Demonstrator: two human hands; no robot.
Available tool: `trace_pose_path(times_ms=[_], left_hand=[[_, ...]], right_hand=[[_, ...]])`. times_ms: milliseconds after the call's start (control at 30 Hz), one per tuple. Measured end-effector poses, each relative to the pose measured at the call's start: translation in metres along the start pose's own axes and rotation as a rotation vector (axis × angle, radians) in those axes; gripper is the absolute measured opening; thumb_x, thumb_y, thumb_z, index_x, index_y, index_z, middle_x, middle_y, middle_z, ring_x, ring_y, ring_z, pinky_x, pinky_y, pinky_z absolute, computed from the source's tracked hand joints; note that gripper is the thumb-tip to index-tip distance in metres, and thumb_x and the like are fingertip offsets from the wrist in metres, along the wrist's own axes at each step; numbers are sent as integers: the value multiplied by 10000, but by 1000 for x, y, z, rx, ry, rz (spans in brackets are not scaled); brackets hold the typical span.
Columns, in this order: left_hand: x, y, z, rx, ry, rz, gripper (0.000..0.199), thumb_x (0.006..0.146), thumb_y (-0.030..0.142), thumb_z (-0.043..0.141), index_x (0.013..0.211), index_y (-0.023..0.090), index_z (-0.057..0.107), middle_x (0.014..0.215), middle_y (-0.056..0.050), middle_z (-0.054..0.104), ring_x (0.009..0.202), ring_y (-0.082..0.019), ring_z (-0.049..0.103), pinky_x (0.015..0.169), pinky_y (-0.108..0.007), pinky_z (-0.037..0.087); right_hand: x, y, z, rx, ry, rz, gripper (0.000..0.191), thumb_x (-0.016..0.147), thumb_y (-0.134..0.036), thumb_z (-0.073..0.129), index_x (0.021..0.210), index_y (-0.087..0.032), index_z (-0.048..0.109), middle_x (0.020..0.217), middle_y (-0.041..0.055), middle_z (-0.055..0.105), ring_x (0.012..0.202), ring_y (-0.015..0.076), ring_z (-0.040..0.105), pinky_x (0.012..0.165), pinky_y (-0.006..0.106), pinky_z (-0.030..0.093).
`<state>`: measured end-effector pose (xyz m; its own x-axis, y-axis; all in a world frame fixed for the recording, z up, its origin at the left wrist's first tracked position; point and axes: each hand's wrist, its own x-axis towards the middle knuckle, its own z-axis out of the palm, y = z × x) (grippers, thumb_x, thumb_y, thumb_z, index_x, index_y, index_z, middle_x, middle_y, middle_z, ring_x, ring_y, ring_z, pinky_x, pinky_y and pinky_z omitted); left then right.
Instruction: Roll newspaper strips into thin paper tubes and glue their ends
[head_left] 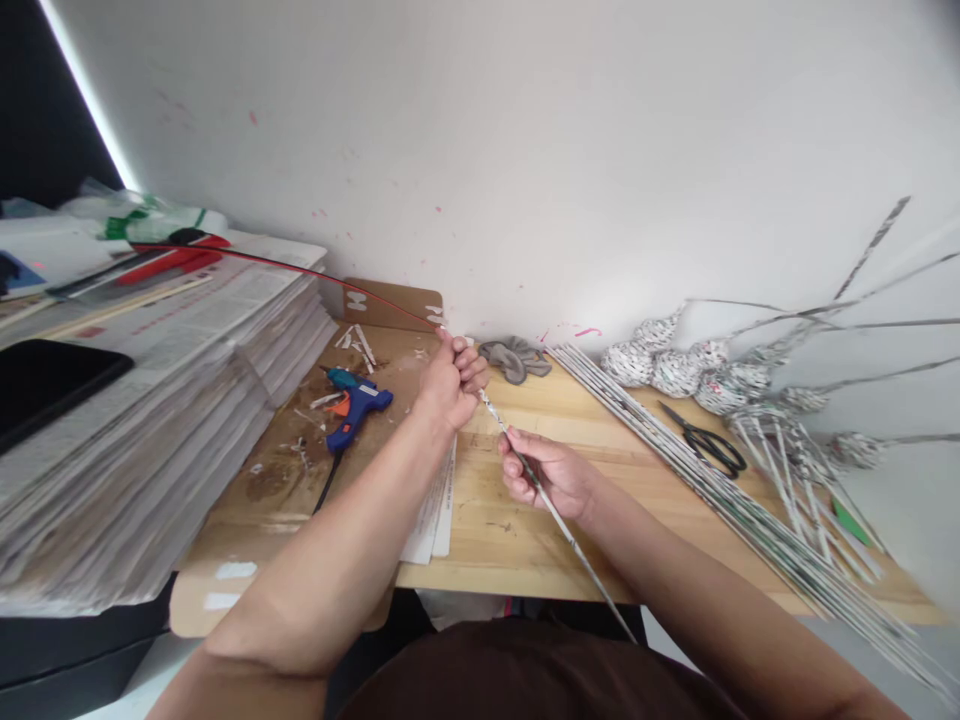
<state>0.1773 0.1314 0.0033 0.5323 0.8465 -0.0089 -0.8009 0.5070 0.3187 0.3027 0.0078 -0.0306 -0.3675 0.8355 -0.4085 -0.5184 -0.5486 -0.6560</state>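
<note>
A thin rolled newspaper tube (pixel 564 532) slants between my two hands, its lower end reaching down toward my lap. My left hand (pixel 455 380) is closed round its upper end, above the table. From that same fist a thin red-and-black rod (pixel 322 272) runs out to the upper left, over the paper stack; where rod and tube meet is hidden by the fingers. Lower down and to the right, my right hand (pixel 547 470) pinches the tube between thumb and fingers. Flat printed sheets (pixel 442 505) lie on the table beneath my left wrist.
A blue glue gun (pixel 358 410) lies on stained cardboard (pixel 247 490) at left. Beside it rises a tall newspaper stack (pixel 225 400) bearing a phone (pixel 60 385). On the right are bundled paper tubes (pixel 675 460), black scissors (pixel 709 445) and several woven paper shapes (pixel 630 362). A grey cloth (pixel 517 358) sits by the wall.
</note>
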Motion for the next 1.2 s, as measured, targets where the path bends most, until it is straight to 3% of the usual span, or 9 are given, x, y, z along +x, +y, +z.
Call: trace_pose_path(times_ms=[133,300,433,600,800,967,1200], left_hand=[[0,-3,-1,53,-4,29,402,848,497,500,635,180,377,489,84,234,355,-45,244,316,-151,160],[0,-5,1,101,39,81,410,852,514,478,637,178,384,486,82,246,354,-43,246,319,-151,162],[0,-6,1,118,76,83,407,880,506,425,646,174,397,477,80,262,350,-41,253,323,-149,166],[1,-7,-1,90,73,75,401,879,500,431,651,172,400,477,81,264,354,-38,264,330,-145,179],[2,-7,-2,96,88,59,387,901,467,414,652,171,404,481,75,277,356,-41,273,330,-148,184],[1,-7,-2,43,21,3,376,903,448,428,648,174,393,482,76,265,354,-42,263,324,-147,165],[-1,-4,0,-14,-48,-54,369,869,445,499,642,179,381,497,80,235,356,-45,249,317,-146,163]], right_hand=[[-1,-2,4,-166,73,-69,211,811,-355,630,812,-149,585,584,-15,592,457,94,564,404,182,370],[1,-2,10,-507,175,-230,359,849,-496,536,888,-146,605,590,3,615,453,112,583,415,204,425],[4,-2,10,-706,257,-348,389,847,-525,515,824,-144,589,560,5,613,441,99,569,414,190,415],[7,-7,11,-441,180,-189,355,812,-498,582,874,-149,611,563,-14,605,442,105,584,386,187,395],[10,-8,9,-418,191,-240,315,798,-443,627,797,-129,623,541,-6,612,419,95,572,374,171,378],[14,-15,14,-189,51,-67,292,873,-417,533,881,-139,623,581,3,624,456,113,584,415,203,416],[27,-21,16,-90,-13,-49,285,906,-370,489,805,-131,607,521,6,592,422,102,538,418,193,355]])
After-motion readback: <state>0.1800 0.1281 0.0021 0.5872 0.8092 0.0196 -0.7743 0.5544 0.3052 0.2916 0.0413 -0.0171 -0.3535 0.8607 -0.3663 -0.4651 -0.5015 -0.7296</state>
